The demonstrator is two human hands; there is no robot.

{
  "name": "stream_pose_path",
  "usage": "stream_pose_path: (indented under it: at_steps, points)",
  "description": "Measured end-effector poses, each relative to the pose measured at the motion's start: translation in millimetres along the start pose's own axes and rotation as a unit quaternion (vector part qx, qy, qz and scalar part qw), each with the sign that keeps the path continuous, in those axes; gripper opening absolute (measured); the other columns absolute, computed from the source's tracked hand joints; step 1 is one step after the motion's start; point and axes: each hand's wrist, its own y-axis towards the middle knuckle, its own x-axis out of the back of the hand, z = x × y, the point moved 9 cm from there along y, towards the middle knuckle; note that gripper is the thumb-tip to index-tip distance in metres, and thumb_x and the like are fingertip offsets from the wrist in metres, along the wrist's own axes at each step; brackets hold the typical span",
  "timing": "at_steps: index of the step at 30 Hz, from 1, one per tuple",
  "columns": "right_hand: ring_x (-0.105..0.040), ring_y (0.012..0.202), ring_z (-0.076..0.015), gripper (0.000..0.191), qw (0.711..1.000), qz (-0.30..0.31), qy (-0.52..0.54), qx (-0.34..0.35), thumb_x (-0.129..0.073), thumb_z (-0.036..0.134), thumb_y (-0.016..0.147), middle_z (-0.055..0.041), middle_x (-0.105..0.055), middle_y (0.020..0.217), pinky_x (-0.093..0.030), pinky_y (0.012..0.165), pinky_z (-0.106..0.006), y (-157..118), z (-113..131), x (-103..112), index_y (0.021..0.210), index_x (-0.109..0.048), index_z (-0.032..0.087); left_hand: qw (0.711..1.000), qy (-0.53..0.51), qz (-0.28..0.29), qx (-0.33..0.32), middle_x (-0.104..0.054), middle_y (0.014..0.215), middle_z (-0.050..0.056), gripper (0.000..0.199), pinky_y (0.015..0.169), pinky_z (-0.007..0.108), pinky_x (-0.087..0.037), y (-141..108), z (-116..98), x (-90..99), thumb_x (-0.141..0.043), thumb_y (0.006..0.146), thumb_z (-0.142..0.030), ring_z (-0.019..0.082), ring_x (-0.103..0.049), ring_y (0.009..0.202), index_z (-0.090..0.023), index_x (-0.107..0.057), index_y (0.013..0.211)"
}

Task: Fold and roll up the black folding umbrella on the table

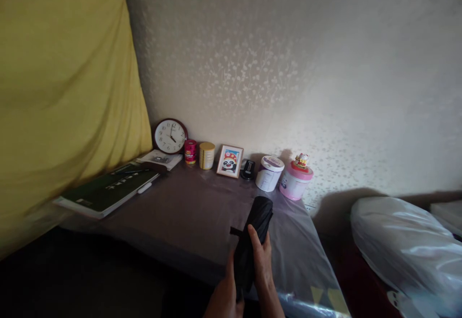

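A folded black umbrella is held tilted over the front of the table, its top end leaning away to the right. A short dark strap sticks out from its left side. My right hand is wrapped round the umbrella's right side, with the thumb lying along the fabric. Lower down, my left hand grips the umbrella's left side near its bottom end. Most fingers of my left hand are hidden behind the umbrella or in shadow.
Along the wall stand a round clock, a pink can, a yellow-lidded tin, a framed panda picture, a white tub and a pink tub under a cat figurine. A green book lies left.
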Motion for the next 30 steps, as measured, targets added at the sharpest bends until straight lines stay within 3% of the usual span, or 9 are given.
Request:
stream_pose_path:
  at_steps: [5, 9, 13, 17, 19, 21, 24, 27, 30]
  points:
    - [-0.061, 0.066, -0.0180, 0.057, 0.998, 0.011, 0.041, -0.048, -0.068, 0.054, 0.064, 0.0026, -0.065, 0.071, -0.049, 0.060, -0.026, 1, -5, 0, 0.107, -0.059, 0.016, 0.988, -0.112, 0.082, -0.069, -0.058, 0.112, 0.010, 0.089, 0.081, 0.030, -0.044, -3, -28, -1.7, -0.063, 0.066, -0.022, 0.020, -0.060, 0.091, -0.020, -0.014, 0.140]
    - [-0.058, 0.054, -0.0168, 0.057, 0.991, 0.047, 0.080, -0.092, -0.064, 0.060, 0.063, 0.0027, -0.061, 0.060, -0.048, 0.051, -0.027, -2, -9, -7, 0.097, -0.063, 0.014, 0.958, -0.230, 0.168, -0.018, -0.062, 0.089, 0.002, 0.085, 0.056, 0.023, -0.044, -9, -36, -9.7, -0.061, 0.068, -0.024, 0.011, -0.058, 0.058, -0.023, -0.013, 0.139]
    - [-0.061, 0.060, -0.0177, 0.058, 0.994, 0.058, 0.052, -0.076, -0.065, 0.057, 0.066, 0.0012, -0.065, 0.069, -0.049, 0.054, -0.027, -4, -9, -10, 0.106, -0.059, 0.016, 0.967, -0.200, 0.160, -0.004, -0.060, 0.074, -0.003, 0.085, 0.053, 0.022, -0.044, -11, -32, -13.4, -0.058, 0.072, -0.022, 0.009, -0.055, 0.051, -0.023, -0.007, 0.140]
    - [-0.063, 0.073, -0.0195, 0.058, 0.999, 0.042, 0.000, -0.033, -0.066, 0.052, 0.067, -0.0007, -0.068, 0.081, -0.050, 0.063, -0.027, -3, -6, -9, 0.112, -0.056, 0.017, 0.986, -0.123, 0.073, -0.086, -0.055, 0.121, 0.010, 0.081, 0.081, 0.031, -0.049, -4, -24, -8.4, -0.054, 0.075, -0.020, 0.019, -0.062, 0.093, -0.024, -0.009, 0.141]
    - [-0.063, 0.080, -0.0205, 0.057, 0.999, 0.028, -0.021, -0.012, -0.068, 0.051, 0.066, -0.0018, -0.068, 0.087, -0.049, 0.068, -0.027, -3, -3, -7, 0.111, -0.057, 0.017, 0.986, -0.061, 0.015, -0.157, -0.038, 0.140, 0.011, 0.083, 0.103, 0.035, -0.034, -1, -22, -4.0, -0.053, 0.072, -0.015, 0.023, -0.039, 0.126, -0.022, -0.009, 0.142]
    - [-0.063, 0.082, -0.0210, 0.057, 0.999, 0.017, -0.032, -0.005, -0.068, 0.051, 0.065, -0.0021, -0.068, 0.089, -0.049, 0.070, -0.027, -4, -2, -6, 0.110, -0.057, 0.016, 0.984, 0.023, -0.019, -0.177, -0.027, 0.146, 0.010, 0.089, 0.110, 0.038, -0.024, 1, -14, -3.9, -0.051, 0.069, -0.009, 0.023, -0.023, 0.135, -0.022, -0.002, 0.143]
    - [-0.063, 0.081, -0.0211, 0.058, 1.000, 0.014, -0.016, -0.018, -0.067, 0.052, 0.065, -0.0017, -0.068, 0.087, -0.049, 0.070, -0.028, -4, -4, -6, 0.110, -0.058, 0.016, 0.979, 0.103, -0.038, -0.172, -0.020, 0.149, 0.011, 0.096, 0.109, 0.042, -0.025, 1, -11, -1.8, -0.051, 0.065, -0.005, 0.025, -0.022, 0.135, -0.022, 0.003, 0.142]
    - [-0.062, 0.075, -0.0205, 0.054, 0.999, 0.009, 0.011, -0.043, -0.067, 0.053, 0.064, -0.0006, -0.067, 0.079, -0.049, 0.066, -0.027, -6, -7, -3, 0.104, -0.061, 0.016, 0.988, 0.040, 0.000, -0.151, -0.031, 0.143, 0.012, 0.097, 0.097, 0.038, -0.041, -3, -22, 2.3, -0.053, 0.064, -0.005, 0.025, -0.045, 0.120, -0.026, 0.001, 0.142]
    - [-0.061, 0.065, -0.0193, 0.050, 0.995, 0.017, 0.053, -0.080, -0.064, 0.055, 0.066, -0.0003, -0.064, 0.068, -0.049, 0.059, -0.028, -8, -9, -3, 0.096, -0.064, 0.015, 0.981, -0.131, 0.125, -0.064, -0.059, 0.111, 0.007, 0.098, 0.058, 0.027, -0.051, -7, -28, -8.7, -0.055, 0.067, -0.013, 0.013, -0.062, 0.065, -0.030, 0.007, 0.140]
